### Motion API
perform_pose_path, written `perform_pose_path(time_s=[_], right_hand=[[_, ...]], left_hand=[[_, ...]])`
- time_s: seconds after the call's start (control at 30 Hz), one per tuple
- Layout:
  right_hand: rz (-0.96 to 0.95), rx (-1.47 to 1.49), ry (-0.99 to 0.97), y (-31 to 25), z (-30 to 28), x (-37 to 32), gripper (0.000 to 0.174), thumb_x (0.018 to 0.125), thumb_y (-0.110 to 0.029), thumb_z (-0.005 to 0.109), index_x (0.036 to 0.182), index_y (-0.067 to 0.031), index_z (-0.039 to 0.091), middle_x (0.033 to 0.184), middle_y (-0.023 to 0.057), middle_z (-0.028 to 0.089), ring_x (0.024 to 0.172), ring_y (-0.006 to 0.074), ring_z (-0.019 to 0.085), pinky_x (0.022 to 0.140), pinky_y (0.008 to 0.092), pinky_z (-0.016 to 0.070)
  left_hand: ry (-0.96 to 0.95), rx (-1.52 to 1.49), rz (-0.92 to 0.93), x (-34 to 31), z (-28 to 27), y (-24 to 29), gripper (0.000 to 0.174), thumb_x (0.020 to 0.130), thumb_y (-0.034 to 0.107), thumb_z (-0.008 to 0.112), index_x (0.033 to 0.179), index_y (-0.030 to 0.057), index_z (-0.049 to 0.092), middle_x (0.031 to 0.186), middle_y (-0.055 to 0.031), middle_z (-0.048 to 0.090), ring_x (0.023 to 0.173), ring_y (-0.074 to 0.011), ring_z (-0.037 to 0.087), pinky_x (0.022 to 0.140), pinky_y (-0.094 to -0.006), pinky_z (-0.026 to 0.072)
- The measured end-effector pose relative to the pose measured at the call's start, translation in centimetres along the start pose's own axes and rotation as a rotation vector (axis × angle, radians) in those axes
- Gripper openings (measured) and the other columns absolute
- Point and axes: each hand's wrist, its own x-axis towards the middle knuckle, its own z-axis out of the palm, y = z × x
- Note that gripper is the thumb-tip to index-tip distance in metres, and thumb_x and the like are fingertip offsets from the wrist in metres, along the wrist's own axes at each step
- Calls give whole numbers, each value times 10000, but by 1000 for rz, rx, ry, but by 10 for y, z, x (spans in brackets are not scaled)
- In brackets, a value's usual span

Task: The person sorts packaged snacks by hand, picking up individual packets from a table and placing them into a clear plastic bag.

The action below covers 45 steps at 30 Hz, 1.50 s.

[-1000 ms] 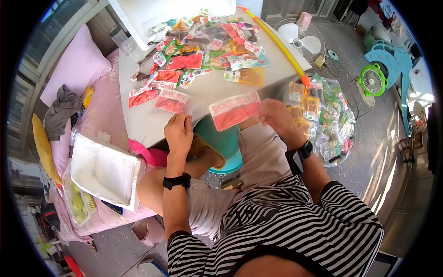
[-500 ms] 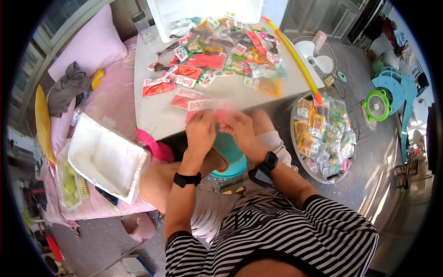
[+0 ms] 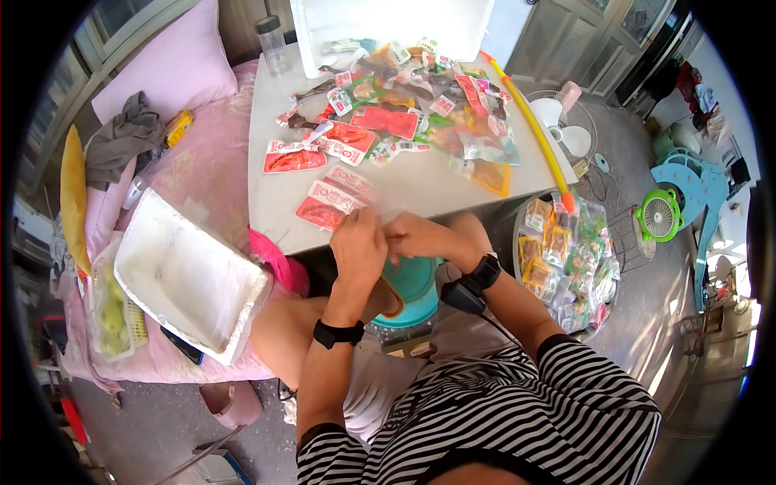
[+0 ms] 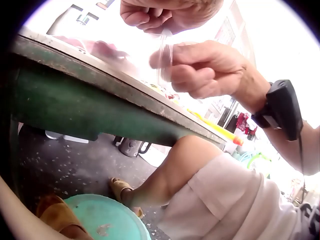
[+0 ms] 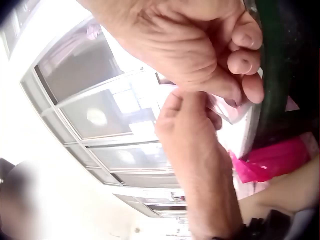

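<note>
In the head view a flat, sealed plastic food packet (image 3: 322, 206), with red contents and a white printed band, is above the table's front edge. My left hand (image 3: 360, 246) pinches its near corner. Close beside it, my right hand (image 3: 427, 240) has thumb and fingers together at the same end of the packet. The left wrist view shows a clear plastic edge (image 4: 165, 57) pinched between the right hand's thumb and fingers, the left hand just above. Fingers hide much of this end. Another red packet (image 3: 349, 181) lies partly behind the held one.
Several sealed food packets (image 3: 384, 121) cover the table (image 3: 279, 212) beneath a white foam box (image 3: 396, 24). A yellow tube (image 3: 533, 121) lies along its right edge. A round tray of packets (image 3: 566, 263) stands right, an empty foam box (image 3: 186, 275) left, a teal stool (image 3: 412, 291) below.
My right hand has brought the red packet leftward from the right side to my left hand. Both hands now grip its end close together. The head view has shifted.
</note>
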Motion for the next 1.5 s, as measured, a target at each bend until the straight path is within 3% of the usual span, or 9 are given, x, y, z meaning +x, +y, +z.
perform_pose_path(time_s=[0.07,0.27,0.33,0.4,0.47,0.73,0.9,1.1,1.5], right_hand=[[211,205,-104,-23,-26,-19,209,823,-215,622,753,-20,650,621,34,593,489,109,472,442,255,364],[33,327,523,-21,-71,34,215,824,-226,643,732,-32,639,634,31,615,483,75,470,422,235,367],[-560,-362,574,15,-81,75,212,811,-216,664,704,-37,624,607,24,593,479,79,468,416,238,362],[-550,-317,574,10,-72,94,206,802,-199,677,685,-45,606,597,16,570,484,82,470,415,241,356],[75,447,497,-2,-55,107,195,797,-175,681,677,-54,583,602,7,547,498,84,474,416,243,347],[-650,-142,575,46,-50,159,119,788,-107,603,713,-28,554,606,23,503,553,106,500,494,317,384],[-29,364,728,23,-50,161,110,779,-124,617,742,-37,563,640,26,547,487,119,502,461,328,388],[-283,-41,978,25,-73,72,125,783,-140,628,802,-28,575,657,33,562,533,124,529,464,271,379],[-116,923,513,-3,-21,-128,149,939,-145,501,1004,-37,580,720,-19,535,484,19,318,421,175,237]], left_hand=[[18,2,-24,3,-2,-2,29,777,6,579,774,11,551,712,-164,585,647,-368,571,561,-434,438],[5,-7,-28,2,1,0,40,770,3,579,760,10,541,708,-169,581,645,-369,574,565,-439,445],[-6,-13,-38,2,1,0,44,769,5,582,759,10,539,710,-171,581,649,-372,576,565,-440,448],[3,-21,-47,2,-1,1,45,768,6,583,758,10,540,709,-172,581,650,-374,577,565,-441,450],[11,-26,-55,3,-2,0,45,767,6,585,759,10,541,708,-173,582,651,-375,578,565,-441,452],[2,-17,-61,5,-1,-1,52,762,6,593,756,9,542,704,-176,583,652,-378,578,566,-447,450],[16,12,-39,6,-2,-1,34,757,-3,582,754,5,549,701,-181,584,650,-378,573,564,-447,441],[45,17,-27,5,-4,-7,30,757,-2,581,761,14,556,671,-179,579,620,-369,570,549,-439,432],[59,-3,27,4,-3,-6,16,761,6,598,773,6,587,647,-157,580,574,-337,569,534,-394,432]])
